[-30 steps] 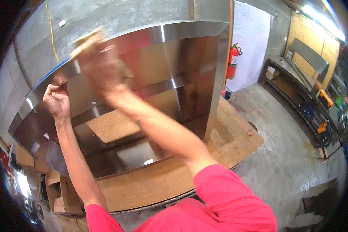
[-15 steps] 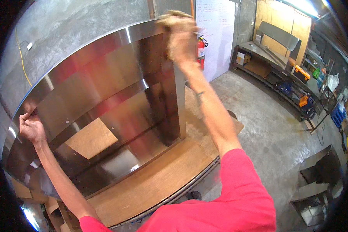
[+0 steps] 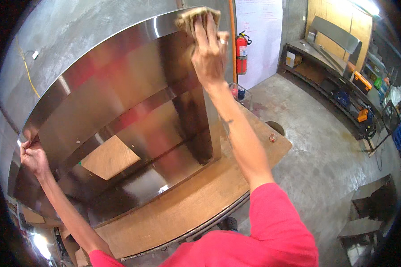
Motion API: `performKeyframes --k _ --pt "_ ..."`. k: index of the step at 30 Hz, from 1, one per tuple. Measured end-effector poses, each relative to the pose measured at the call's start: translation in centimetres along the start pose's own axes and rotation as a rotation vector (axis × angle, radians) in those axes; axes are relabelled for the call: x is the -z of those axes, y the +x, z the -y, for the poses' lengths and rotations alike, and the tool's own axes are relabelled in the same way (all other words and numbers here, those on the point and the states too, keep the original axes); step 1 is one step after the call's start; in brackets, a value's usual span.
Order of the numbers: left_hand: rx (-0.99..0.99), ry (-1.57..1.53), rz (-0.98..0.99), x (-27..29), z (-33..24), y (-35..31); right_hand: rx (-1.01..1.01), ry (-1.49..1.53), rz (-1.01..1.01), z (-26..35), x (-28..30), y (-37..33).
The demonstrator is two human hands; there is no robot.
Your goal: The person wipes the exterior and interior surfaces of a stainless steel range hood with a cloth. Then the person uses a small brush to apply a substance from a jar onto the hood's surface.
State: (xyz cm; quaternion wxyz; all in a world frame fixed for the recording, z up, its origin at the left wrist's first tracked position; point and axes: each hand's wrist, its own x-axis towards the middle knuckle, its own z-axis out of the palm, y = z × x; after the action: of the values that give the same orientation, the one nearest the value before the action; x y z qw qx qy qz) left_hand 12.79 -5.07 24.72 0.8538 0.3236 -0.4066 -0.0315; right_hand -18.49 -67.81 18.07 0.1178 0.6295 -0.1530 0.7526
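A large shiny sheet-metal piece stands upright on a wooden tabletop, a quadrilateral opening cut through its lower middle and a raised rim along its top. My left hand is closed at its left edge, fingers curled by the rim. High at the upper right corner, my right hand presses a folded tan cloth against the rim. Its fingers lie over the cloth, and a ring shows on one finger. The red reflections in the metal match my sleeves.
A fire extinguisher stands by a white board beyond the table. Farther right is a dark workbench with metal pieces and tools. Bent metal parts lie on the floor at right. A small clear container sits behind the table's corner.
My right hand, blurred before, now shows clearly with its fingers on the cloth at the corner. The whole view has shifted slightly. My left hand keeps its place on the metal's edge.
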Motion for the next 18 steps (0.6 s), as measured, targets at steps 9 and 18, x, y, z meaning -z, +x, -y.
performKeyframes --k 9,18 --pt "-0.207 0.014 -0.210 0.5 0.9 2.2 -0.264 0.188 0.554 -0.9 12.1 -23.5" --pt "-0.329 0.266 -0.348 6.8 -1.5 6.4 -0.002 0.204 0.106 -0.7 3.5 0.6"
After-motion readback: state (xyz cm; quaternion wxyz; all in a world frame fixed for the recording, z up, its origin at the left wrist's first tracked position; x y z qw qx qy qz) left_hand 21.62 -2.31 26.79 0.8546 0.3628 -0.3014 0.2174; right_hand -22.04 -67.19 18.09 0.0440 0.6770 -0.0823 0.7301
